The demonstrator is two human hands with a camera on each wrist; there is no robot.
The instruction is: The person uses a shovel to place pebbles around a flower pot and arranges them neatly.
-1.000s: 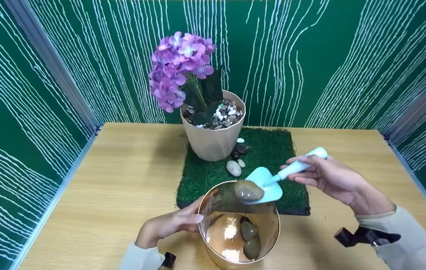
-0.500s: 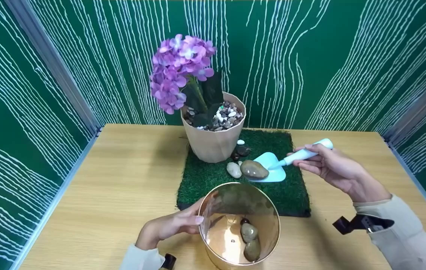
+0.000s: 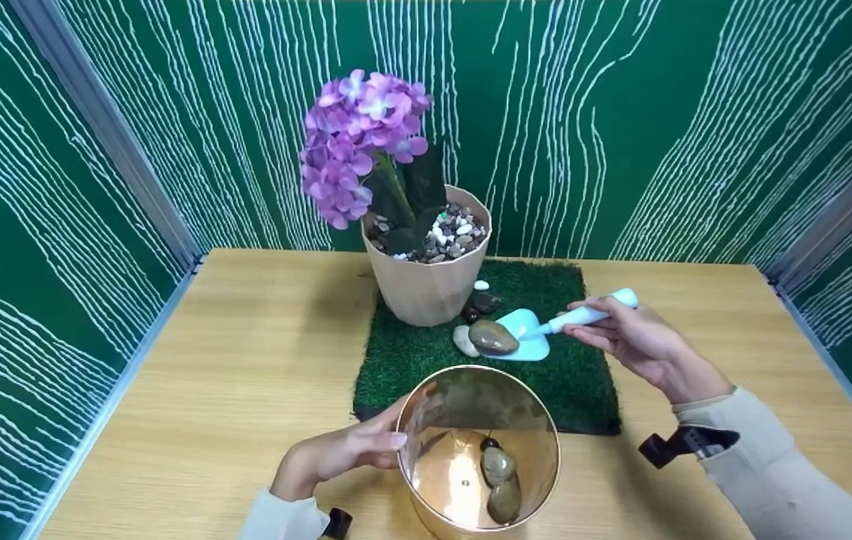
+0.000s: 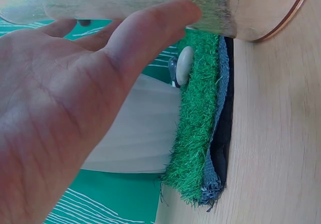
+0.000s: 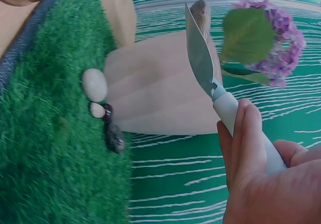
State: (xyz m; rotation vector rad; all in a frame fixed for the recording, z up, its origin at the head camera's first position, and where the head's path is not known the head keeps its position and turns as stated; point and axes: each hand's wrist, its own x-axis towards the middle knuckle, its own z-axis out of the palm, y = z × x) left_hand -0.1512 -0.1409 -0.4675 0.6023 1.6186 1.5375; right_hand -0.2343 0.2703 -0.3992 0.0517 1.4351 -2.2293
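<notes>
In the head view my right hand (image 3: 647,346) grips the handle of a small pale-blue trowel (image 3: 537,346). A smooth brown stone (image 3: 492,338) lies on the blade. The right wrist view shows the trowel (image 5: 199,53) raised above the turf, the stone (image 5: 200,15) at its far side. My left hand (image 3: 355,448) holds the side of a copper-tinted, see-through round pot (image 3: 486,394), thumb at the rim, other fingers behind the wall. Two brown stones (image 3: 499,465) and a small dark one lie inside the pot. A white stone (image 3: 463,341) is partly hidden behind the carried stone.
A beige flowerpot (image 3: 426,292) with a purple hydrangea (image 3: 366,139) and pebbles stands at the back of a green turf mat (image 3: 411,375). Dark pebbles (image 3: 485,302) and a small white pebble (image 3: 481,285) lie beside it. Green patterned panels enclose the wooden table (image 3: 261,337).
The trowel with its stone has moved from over the copper pot's rim back over the turf, then left toward the white stone. The left hand and pot have stayed put.
</notes>
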